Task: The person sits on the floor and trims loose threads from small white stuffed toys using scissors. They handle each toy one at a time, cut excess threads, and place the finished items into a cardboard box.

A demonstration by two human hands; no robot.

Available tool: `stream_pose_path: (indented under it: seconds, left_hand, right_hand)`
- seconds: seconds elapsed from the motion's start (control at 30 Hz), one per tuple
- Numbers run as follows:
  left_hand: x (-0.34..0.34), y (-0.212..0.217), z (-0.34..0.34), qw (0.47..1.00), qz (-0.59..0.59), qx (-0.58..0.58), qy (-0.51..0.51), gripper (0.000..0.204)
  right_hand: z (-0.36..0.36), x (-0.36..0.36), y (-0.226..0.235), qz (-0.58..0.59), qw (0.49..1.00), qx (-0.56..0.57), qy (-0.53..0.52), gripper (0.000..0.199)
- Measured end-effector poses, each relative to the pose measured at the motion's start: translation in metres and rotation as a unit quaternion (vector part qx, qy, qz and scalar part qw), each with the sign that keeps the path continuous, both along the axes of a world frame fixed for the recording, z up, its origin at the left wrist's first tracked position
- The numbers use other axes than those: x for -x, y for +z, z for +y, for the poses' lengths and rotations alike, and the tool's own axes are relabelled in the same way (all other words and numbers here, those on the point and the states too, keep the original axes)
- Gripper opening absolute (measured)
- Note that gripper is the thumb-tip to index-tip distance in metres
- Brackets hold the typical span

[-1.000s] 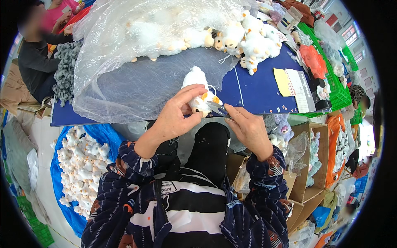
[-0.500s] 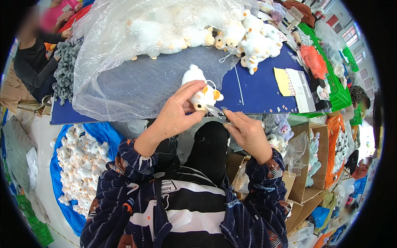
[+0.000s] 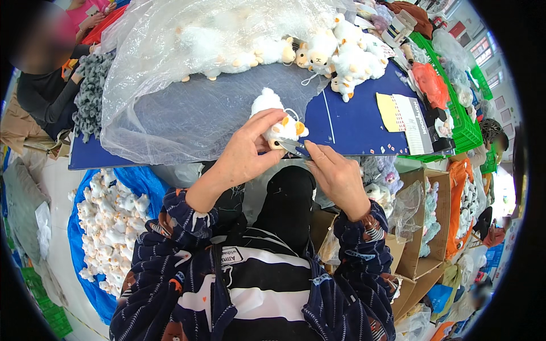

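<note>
Cradling a white plush toy [image 3: 266,103] in the left hand [image 3: 247,146], over the near edge of the bench [image 3: 367,128], thumb below and fingers across the side; probably gripped so to steady the head and leave the face bare. Holding metal-bladed snips [image 3: 293,148] in the right hand [image 3: 339,175], fingers wrapped about the handles, tips close beside the dark eye; touching or just apart, too small to tell. Both hands narrowed around their holds and drawn close together, presumably for fine control.

Soft and fluffy in the toy's pile, rounded in body and head, patched with orange; beside the fingers, a thin loop of white cord [image 3: 293,112]. Flat, smooth and blue underneath.

Farther out, crinkled and see-through, a large plastic sheet [image 3: 133,125] over a heap of white plush, perhaps against dust. Past its edge, uncovered plush toys [image 3: 355,61] with tan faces, piled loosely. To the right, flat and papery, a yellow sheet [image 3: 389,112] beside a pad [image 3: 413,124].

Below, at left, a slick blue sack [image 3: 77,233], gaping around small white fluffy pieces [image 3: 114,233], likely set there for easy reach. At right, a stiff cardboard box [image 3: 410,256].
</note>
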State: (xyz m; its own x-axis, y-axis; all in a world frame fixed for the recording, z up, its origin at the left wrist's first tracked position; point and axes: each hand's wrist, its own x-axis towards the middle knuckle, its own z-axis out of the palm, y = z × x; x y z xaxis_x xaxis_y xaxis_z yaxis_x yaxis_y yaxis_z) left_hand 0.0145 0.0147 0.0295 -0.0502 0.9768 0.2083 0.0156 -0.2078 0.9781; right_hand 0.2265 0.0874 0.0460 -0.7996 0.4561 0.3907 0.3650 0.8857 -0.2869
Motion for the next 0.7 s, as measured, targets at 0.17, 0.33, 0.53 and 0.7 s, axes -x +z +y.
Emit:
stream_pose_path:
  seconds: [0.17,0.33,0.53,0.7]
  left_hand:
    - [0.001,0.000,0.000,1.000,-0.031,0.005,0.000,0.062]
    - [0.005,0.003,-0.004,0.998,-0.055,0.022,0.008,0.060]
    - [0.006,-0.002,-0.001,0.999,-0.053,0.002,0.014,0.052]
    - [0.006,-0.006,0.000,0.999,-0.038,-0.013,0.037,0.046]
  right_hand:
    - [0.004,0.001,-0.009,0.092,0.993,0.069,0.006,0.040]
    - [0.001,-0.015,-0.003,0.304,0.867,0.363,-0.154,0.036]
    - [0.066,-0.048,-0.027,-0.075,0.955,-0.015,-0.288,0.023]
    - [0.051,-0.019,-0.023,0.075,0.972,-0.025,-0.221,0.025]
